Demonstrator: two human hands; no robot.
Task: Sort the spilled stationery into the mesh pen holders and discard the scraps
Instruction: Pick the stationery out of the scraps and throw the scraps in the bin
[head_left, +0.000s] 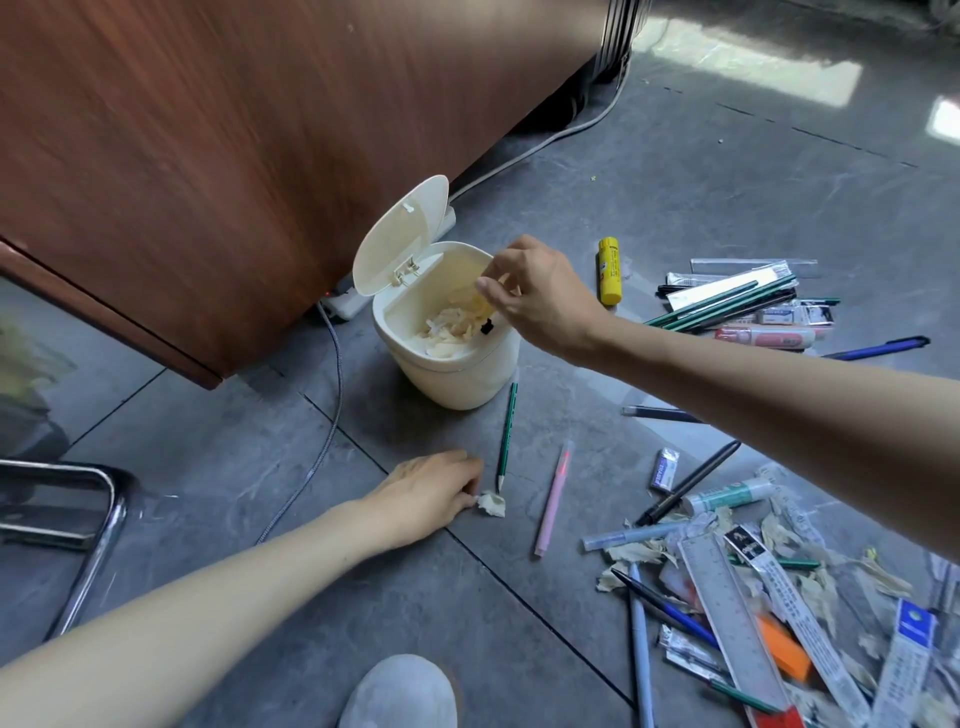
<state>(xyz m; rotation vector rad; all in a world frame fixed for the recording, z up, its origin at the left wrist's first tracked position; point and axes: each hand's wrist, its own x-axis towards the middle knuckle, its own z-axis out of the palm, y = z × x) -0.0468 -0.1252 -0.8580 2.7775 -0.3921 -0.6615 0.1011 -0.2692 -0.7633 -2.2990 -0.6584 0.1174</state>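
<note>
A small cream plastic bin (457, 382) stands on the grey tiled floor (405, 587) beside a brown wooden cabinet (234, 130), its hinged lid (400, 239) tipped up and back. Pale curled paper scraps (449, 327) lie inside. The right hand (540, 299) hovers over the bin's mouth, thumb out and fingers bent downward. Whether its grip has hold of anything cannot be told, since the scraps below blend with the fingertips.

The left hand (426, 486) rests low on the floor in front of the bin, its grip narrowed to a pinch on the edge of a small crumpled white paper scrap (493, 504). The tip of a green pencil (506, 436) lies just beside that scrap, and a pink pen (553, 499) lies near. A yellow glue stick (609, 270) lies to the right of the bin. Pens, a clear plastic ruler (727, 608) and more shavings (810, 582) are heaped at the lower right.
</note>
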